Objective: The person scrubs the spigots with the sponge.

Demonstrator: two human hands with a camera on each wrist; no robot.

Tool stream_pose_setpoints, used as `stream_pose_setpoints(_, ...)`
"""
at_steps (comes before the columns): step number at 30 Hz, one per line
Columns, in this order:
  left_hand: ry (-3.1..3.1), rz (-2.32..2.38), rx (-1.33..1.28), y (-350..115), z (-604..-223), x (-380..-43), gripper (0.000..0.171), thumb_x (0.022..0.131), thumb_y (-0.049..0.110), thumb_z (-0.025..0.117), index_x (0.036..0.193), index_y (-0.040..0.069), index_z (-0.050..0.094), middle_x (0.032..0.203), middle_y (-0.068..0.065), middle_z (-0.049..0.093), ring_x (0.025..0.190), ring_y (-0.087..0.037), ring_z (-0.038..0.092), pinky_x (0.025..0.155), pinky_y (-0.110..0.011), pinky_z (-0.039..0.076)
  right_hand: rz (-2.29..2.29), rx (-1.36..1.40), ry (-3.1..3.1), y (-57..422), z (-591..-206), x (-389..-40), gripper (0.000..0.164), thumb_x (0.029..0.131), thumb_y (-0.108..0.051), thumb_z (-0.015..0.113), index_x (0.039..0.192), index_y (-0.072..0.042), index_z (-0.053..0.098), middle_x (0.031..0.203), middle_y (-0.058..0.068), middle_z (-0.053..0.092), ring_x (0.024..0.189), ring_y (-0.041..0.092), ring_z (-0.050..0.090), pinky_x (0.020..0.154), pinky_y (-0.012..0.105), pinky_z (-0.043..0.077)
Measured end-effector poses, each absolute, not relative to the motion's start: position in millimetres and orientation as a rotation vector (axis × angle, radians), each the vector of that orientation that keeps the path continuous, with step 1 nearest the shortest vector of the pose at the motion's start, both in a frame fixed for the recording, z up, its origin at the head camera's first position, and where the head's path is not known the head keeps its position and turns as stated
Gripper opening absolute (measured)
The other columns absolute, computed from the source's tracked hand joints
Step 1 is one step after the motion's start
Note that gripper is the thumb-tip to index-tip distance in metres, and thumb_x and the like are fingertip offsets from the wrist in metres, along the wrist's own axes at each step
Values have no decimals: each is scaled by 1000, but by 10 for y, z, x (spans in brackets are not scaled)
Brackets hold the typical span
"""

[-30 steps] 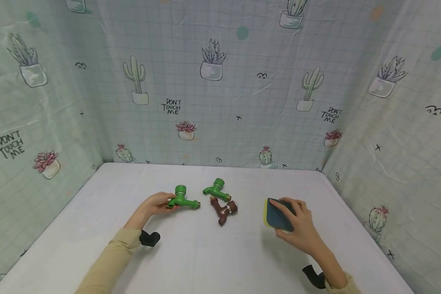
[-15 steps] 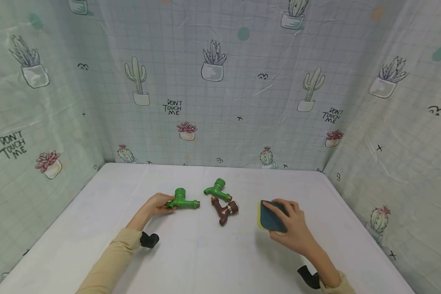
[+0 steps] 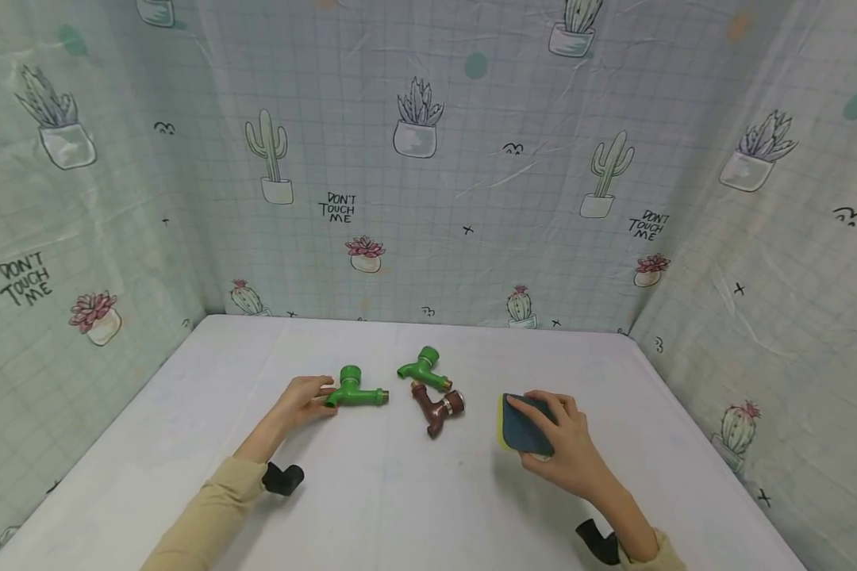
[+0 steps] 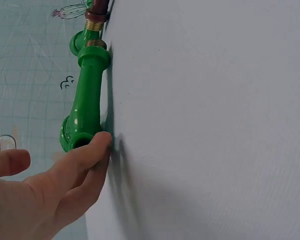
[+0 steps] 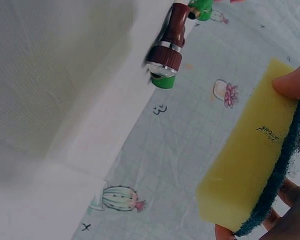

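Yellow in our right wrist view, the sponge (image 5: 247, 150) shows mainly its dark blue face from the head, clasped in our right grip (image 3: 570, 450); our left grip (image 3: 300, 402) lies loose, thumb apart, by the glossy green tap (image 3: 355, 396) on the table (image 3: 414, 500).

The right hand (image 5: 293, 217) grips a yellow sponge (image 5: 247, 150) with a dark blue side. Apart from it, a brown tap (image 5: 175, 27) lies on the table (image 5: 55, 100).
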State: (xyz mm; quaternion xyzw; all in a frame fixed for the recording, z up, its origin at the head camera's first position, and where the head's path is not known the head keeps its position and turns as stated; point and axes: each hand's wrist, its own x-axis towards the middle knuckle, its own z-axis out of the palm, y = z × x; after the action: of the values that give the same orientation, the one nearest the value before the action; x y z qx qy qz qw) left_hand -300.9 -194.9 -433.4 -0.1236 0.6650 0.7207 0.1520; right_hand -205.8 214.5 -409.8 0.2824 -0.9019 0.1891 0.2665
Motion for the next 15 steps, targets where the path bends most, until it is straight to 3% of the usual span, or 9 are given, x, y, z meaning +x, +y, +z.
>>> stream_pose_setpoints(1, 1928, 2071, -347, -1948, -4311, -2994, 52, 95, 12, 34, 136, -14, 16, 139, -35, 17, 127, -45, 26, 97, -49, 39, 510, 763, -2436, 2144, -4100, -2057, 74, 60, -22, 77, 127, -27, 47, 124, 3, 42, 106, 19, 31, 71, 36, 31)
stream_pose_setpoints(8, 1947, 2125, -296, -2039, -4307, -2938, 53, 96, 16, 32, 137, -13, 13, 138, -36, 20, 128, -43, 27, 102, -51, 33, 519, 765, -2447, 2145, -4127, -2054, 74, 60, -22, 77, 127, -28, 47, 124, 5, 43, 106, 18, 31, 70, 34, 29)
stream_pose_setpoints(11, 1934, 2153, -283, -2094, -4335, -2902, 53, 96, 16, 32, 136, -14, 14, 138, -37, 20, 124, -40, 36, 100, -48, 37, 511, 766, -2450, 2157, -4139, -2049, 74, 60, -22, 77, 127, -28, 47, 124, 5, 44, 106, 19, 32, 71, 34, 30)
stream_pose_setpoints(15, 2123, 2087, -303, -2079, -4307, -2867, 49, 95, 15, 36, 132, -15, 25, 134, -36, 30, 109, -33, 52, 91, -41, 48, 514, 753, -2449, 2195, -4150, -2039, 75, 59, -21, 77, 127, -27, 48, 124, 5, 43, 106, 20, 32, 71, 36, 30)
